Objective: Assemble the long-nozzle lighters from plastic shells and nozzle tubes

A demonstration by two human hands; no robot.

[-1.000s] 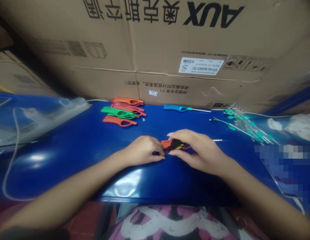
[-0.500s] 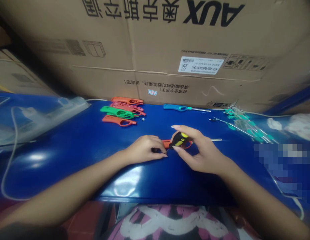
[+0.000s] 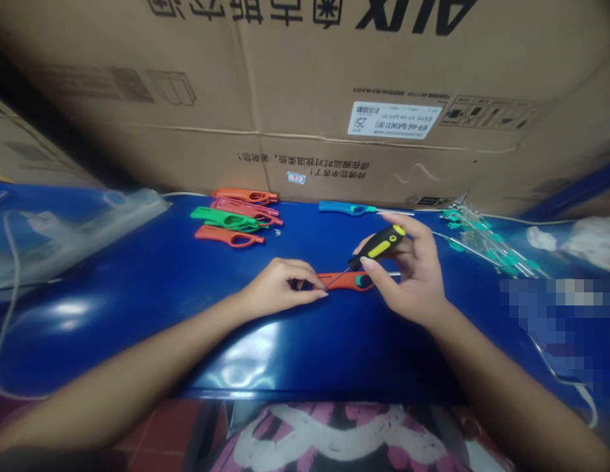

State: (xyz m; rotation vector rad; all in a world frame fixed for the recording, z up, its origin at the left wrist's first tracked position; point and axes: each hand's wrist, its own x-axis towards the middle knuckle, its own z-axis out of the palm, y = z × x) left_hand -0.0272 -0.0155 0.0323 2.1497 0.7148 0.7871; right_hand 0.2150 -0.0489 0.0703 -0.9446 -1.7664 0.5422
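Orange lighter (image 3: 340, 281) at centre: pinches its end in left hand (image 3: 280, 286), grips screwdriver (image 3: 377, 247) in right hand (image 3: 419, 282); apparently partway, with blue lighter (image 3: 336, 207) assembled at twelve o'clock, rodless handles (image 3: 220, 216) remaining at ten.

A huge brown cardboard carton (image 3: 187, 154) stands like a wall right behind the glossy blue counter (image 3: 138, 278), its big black lettering (image 3: 327, 10) upside down and a white rectangular paper label (image 3: 394, 120) stuck to its side. Off to the left I see another brown cardboard carton (image 3: 20, 154), a dark band between the two; over on the right, a slanting blue bar (image 3: 578, 191) crosses in front of the cardboard. White glare (image 3: 246, 357) pools near the counter's front edge. Below lie dull red floor tiles (image 3: 162, 429).
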